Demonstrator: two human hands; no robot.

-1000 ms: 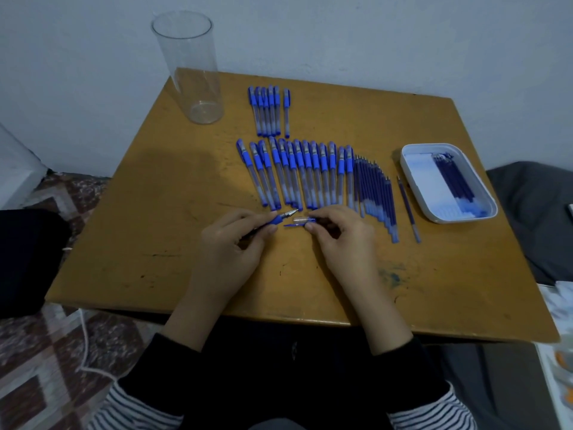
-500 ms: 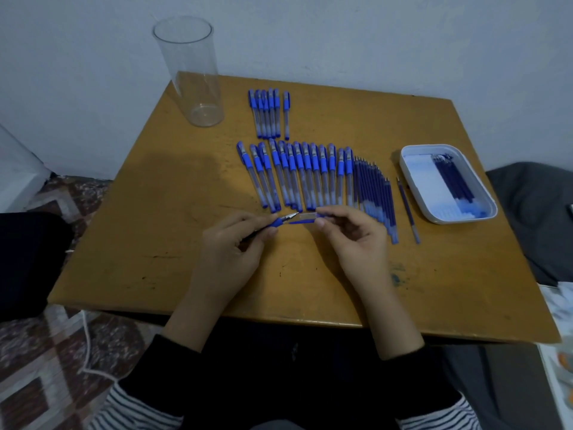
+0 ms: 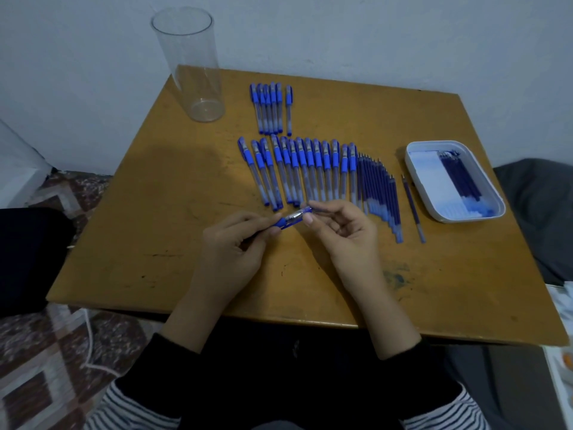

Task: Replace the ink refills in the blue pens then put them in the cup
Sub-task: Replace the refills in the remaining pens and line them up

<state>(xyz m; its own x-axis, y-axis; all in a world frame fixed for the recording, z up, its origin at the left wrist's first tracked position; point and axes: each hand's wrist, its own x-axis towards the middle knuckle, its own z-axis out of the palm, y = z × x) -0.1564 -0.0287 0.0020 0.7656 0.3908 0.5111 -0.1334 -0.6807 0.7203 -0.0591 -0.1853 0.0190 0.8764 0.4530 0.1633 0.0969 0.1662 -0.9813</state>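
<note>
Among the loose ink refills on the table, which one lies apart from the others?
The single refill, lying alone between the row of refills and the white tray; the others lie packed side by side.

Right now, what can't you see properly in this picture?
1. The pen, head view: the left hand and right hand cover both its ends, so whether its refill is in stays hidden.
2. The refills in the white tray, head view: too small and dim to count.
3. White things at the right edge, head view: cut off by the frame.
</note>
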